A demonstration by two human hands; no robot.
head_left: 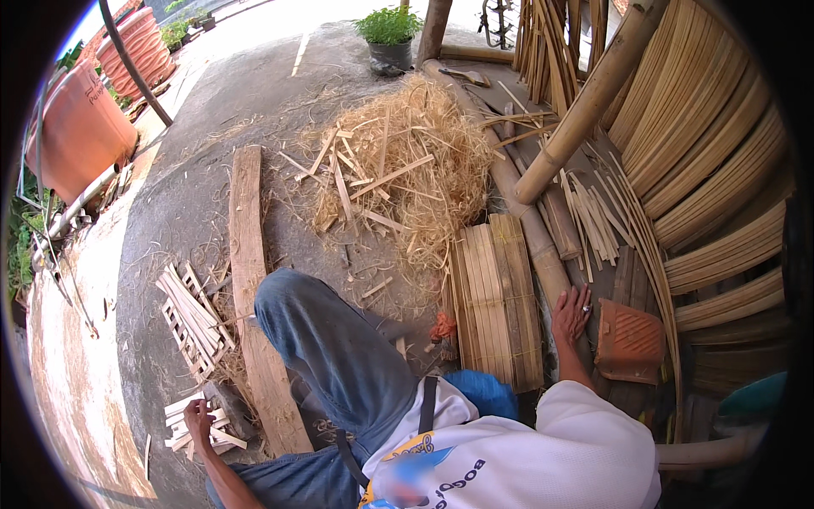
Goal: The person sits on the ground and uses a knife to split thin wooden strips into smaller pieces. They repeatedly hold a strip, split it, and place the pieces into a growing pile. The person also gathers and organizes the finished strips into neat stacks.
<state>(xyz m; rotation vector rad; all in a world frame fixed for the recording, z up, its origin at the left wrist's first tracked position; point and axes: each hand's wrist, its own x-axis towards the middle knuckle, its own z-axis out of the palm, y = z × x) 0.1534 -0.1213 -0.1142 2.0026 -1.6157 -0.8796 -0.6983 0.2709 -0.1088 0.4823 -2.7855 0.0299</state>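
Note:
My left hand [200, 422] is low at the left, beside and partly over a small pile of pale wooden strips [222, 428]. Its fingers are loosely bent and apart, and I see nothing held in them. With fingers spread, my right hand [572, 314] rests at the bamboo pole [555, 276] on the right. Something small and pale shows on its fingers, too small to make out. Close by lies an orange ridged tile-like piece [630, 341]. Left of this hand stands a tied bundle of bamboo slats [496, 297].
A long wooden plank [248, 220] lies beside my bent knee, with more strips [197, 318] to its left. Ahead is a heap of shavings [407, 161]. A slanting bamboo post [585, 102] and stacked slat bundles [712, 127] fill the right. A potted plant [390, 51] stands far off.

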